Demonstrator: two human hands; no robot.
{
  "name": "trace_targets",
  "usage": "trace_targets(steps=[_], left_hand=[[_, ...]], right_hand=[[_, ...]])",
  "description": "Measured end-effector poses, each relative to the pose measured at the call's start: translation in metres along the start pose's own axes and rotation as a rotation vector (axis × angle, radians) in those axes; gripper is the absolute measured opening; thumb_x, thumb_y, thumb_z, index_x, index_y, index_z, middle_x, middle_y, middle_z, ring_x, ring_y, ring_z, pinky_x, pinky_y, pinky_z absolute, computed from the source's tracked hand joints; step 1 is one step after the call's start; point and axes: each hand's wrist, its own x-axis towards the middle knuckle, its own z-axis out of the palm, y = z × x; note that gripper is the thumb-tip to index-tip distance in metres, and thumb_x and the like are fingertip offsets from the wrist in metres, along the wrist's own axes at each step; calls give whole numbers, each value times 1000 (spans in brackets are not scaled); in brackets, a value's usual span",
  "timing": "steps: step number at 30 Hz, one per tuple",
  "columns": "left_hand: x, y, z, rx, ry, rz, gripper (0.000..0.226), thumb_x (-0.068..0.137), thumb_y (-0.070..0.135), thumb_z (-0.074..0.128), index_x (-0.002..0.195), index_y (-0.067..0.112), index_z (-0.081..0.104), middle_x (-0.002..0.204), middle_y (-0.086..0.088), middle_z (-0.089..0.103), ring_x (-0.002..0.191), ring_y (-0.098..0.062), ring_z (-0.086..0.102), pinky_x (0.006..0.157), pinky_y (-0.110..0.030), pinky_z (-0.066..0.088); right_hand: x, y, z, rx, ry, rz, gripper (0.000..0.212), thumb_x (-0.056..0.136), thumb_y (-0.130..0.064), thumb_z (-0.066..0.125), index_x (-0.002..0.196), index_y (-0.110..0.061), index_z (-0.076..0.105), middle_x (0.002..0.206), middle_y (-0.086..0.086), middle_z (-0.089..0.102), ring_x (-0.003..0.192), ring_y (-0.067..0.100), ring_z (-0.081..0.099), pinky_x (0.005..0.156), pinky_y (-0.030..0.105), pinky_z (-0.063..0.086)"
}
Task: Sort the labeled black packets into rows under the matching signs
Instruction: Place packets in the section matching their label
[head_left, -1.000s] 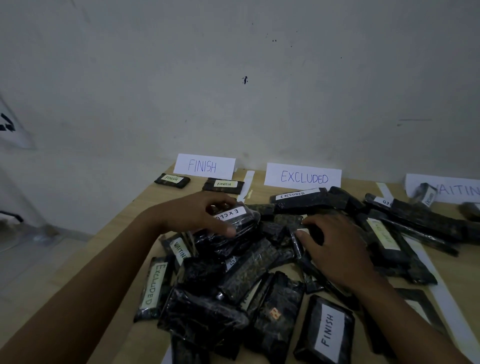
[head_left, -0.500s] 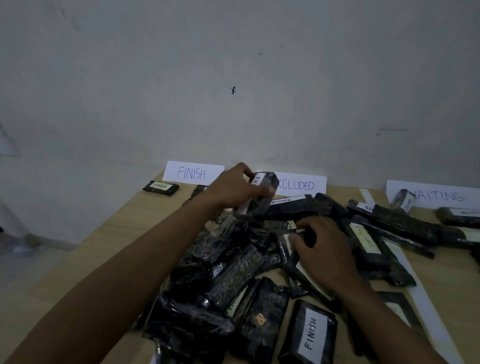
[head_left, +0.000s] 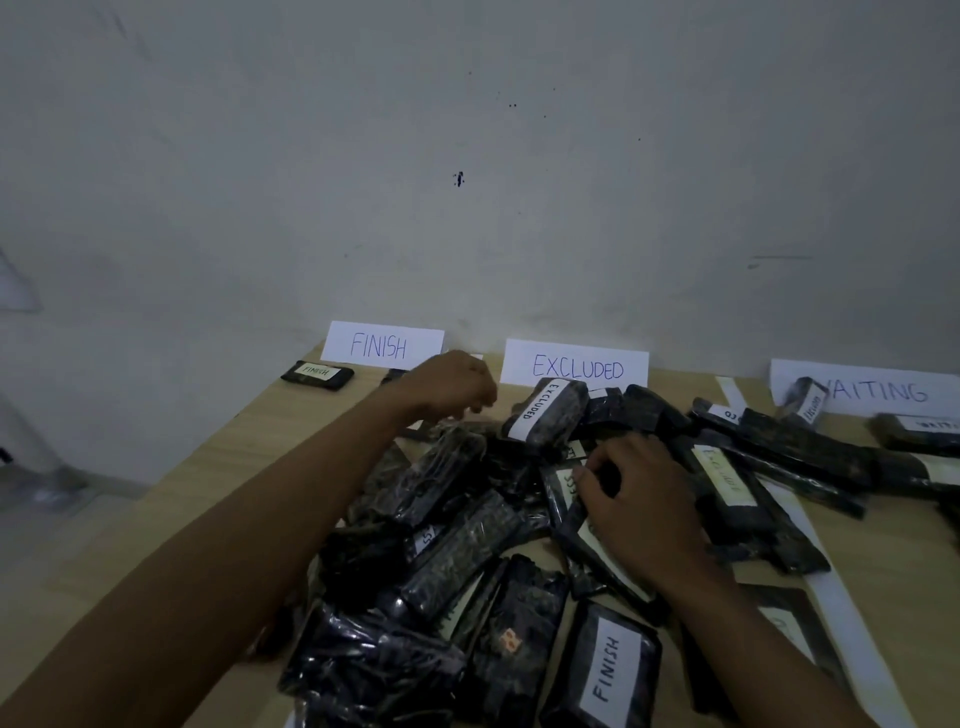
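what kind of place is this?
Probably an improvised sorting station in a plain room: wooden table against a bare wall, handwritten FINISH, EXCLUDED and WAITING signs, and a heap of labelled black packets.

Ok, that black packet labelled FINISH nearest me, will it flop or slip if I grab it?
Probably stays stiff: the nearest FINISH packet looks like a flat block with squared edges. Its glossy, wrinkled wrap may feel slippery. With flat faces it is unlikely to roll.
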Motion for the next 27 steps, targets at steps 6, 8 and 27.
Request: trace_targets(steps=[6, 8, 27], left_hand=[[-24, -12, -10, 459, -277, -39, 59, 61, 49, 85, 106, 25, 55, 97, 9, 53, 87, -14, 57, 72, -32, 49], [-27, -16, -6, 418, -242, -6, 61, 58, 40, 89, 106, 25, 54, 96, 7, 54, 83, -15, 58, 70, -32, 51], [-48, -56, -4, -1080, 247, -27, 19, 89, -2, 48, 100, 13, 56, 87, -8, 61, 68, -21, 57, 62, -32, 50]], right_hand=[[-1, 0, 0, -28, -9, -13, 17, 85, -22, 64, 72, -15, 55, 80, -3, 49, 83, 11, 39, 67, 28, 28], [-1, -1, 0, -31, -9, -11, 16, 85, -22, 64, 73, -15, 56, 80, -3, 49, 83, 10, 38, 67, 28, 26], [-1, -1, 1, -30, -6, -13, 19, 84, -23, 66, 70, -18, 55, 79, -4, 50, 83, 13, 42, 67, 31, 33]])
